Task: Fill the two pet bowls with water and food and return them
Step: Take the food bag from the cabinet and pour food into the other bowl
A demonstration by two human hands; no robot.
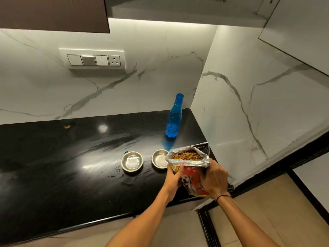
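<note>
Two small steel pet bowls stand side by side on the black counter: the left bowl holds a little water, the right bowl looks empty. A red dog-food bag, open at the top with brown kibble showing, is held upright just right of the right bowl, and its foil rim overlaps that bowl's edge. My left hand grips the bag's left side. My right hand grips its right side. A blue water bottle with its cap on stands behind the bowls near the corner.
White marble walls enclose the counter at the back and right, meeting in a corner behind the bottle. A switch panel is on the back wall. A dark cabinet hangs at the upper left. The counter's front edge runs below my arms.
</note>
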